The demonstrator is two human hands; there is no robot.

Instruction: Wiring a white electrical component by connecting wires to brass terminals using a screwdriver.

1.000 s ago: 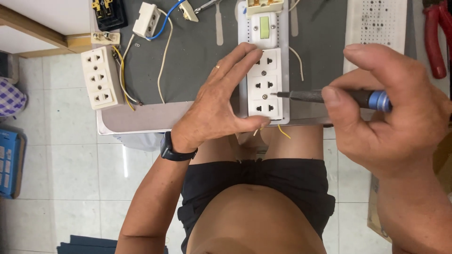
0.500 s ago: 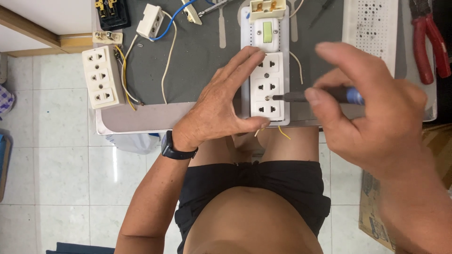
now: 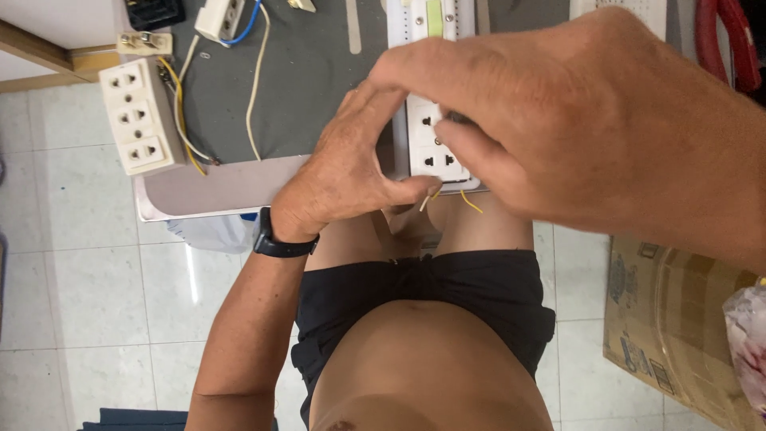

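Right hand [image 3: 590,120] now nearer, grip hidden; left hand [image 3: 351,168] clasping upright, lengthwise socket strip [image 3: 435,148].

The place was a small electrical repair workbench: a grey work mat [image 3: 319,80] at upper centre held white triple-socket outlet blocks [image 3: 140,118], loose wires [image 3: 179,112] and red-handled pliers [image 3: 722,40], above white floor tiles [image 3: 80,279].

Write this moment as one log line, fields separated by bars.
left hand holds socket strip at table edge | right hand over strip, tool hidden | spare strip at left
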